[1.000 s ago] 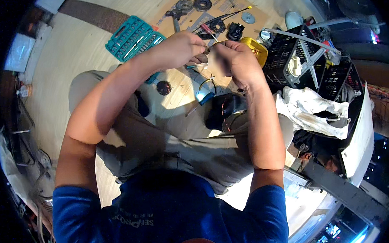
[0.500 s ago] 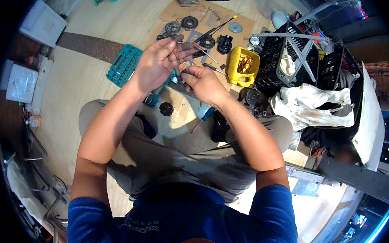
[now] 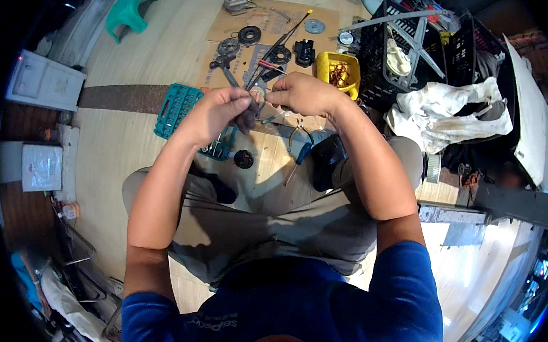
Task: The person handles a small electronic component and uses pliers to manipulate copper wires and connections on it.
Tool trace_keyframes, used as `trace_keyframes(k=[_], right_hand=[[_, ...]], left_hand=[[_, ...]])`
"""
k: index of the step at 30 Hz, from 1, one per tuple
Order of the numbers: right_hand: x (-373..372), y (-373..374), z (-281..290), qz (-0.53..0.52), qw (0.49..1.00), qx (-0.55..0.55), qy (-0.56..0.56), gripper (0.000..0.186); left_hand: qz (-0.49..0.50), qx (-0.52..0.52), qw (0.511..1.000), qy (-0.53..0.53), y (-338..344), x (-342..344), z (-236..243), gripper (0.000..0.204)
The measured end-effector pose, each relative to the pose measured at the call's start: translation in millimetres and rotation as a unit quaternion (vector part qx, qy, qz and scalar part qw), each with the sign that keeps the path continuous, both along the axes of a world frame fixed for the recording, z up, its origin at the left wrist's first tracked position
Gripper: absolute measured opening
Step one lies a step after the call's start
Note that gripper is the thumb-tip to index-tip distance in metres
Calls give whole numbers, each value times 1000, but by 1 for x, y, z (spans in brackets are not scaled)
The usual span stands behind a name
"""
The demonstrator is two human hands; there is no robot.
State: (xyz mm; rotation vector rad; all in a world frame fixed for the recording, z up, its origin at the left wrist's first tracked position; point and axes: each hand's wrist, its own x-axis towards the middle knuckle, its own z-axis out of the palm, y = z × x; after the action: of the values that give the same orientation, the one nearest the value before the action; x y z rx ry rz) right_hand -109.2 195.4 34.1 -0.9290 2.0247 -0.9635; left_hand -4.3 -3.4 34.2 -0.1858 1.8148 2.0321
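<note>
My left hand [image 3: 221, 113] is closed, thumb against the curled fingers, over the near edge of the cardboard. Facing it, my right hand [image 3: 305, 95] is closed in a pinch, its fingertips a small gap from the left ones. What they hold is too small to make out. Below and between them lie a teal-handled tool [image 3: 274, 118], pliers [image 3: 300, 133] with yellow-and-black handles and a blue-handled screwdriver [image 3: 302, 153]. A red-handled screwdriver [image 3: 270, 65] lies just beyond my hands.
A teal socket case [image 3: 176, 108] lies open at the left, near a round dark part [image 3: 243, 159]. Cardboard [image 3: 323, 38] carries several dark parts and a wrench [image 3: 225, 68]. To the right are a yellow cut container [image 3: 322, 69] with copper-coloured pieces, black crates [image 3: 373, 60] and a white cloth [image 3: 438, 116].
My left hand, spread and palm-up before, has turned and closed. The right hand has moved up and right, away from it. The whole view has shifted, uncovering the pliers and screwdriver.
</note>
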Motion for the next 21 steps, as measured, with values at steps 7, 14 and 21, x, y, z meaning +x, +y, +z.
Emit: trace_keyframes(k=[7, 14, 21], right_hand=[[28, -19, -1, -217, 926, -104, -292, 16], [58, -35, -22, -190, 904, -216, -316, 16], [34, -27, -25, -70, 990, -32, -119, 47]], left_hand=[[95, -79, 991, 56, 19, -3, -29, 23], [252, 198, 943, 90, 20, -11, -28, 26], [251, 131, 956, 76, -13, -17, -38, 21]])
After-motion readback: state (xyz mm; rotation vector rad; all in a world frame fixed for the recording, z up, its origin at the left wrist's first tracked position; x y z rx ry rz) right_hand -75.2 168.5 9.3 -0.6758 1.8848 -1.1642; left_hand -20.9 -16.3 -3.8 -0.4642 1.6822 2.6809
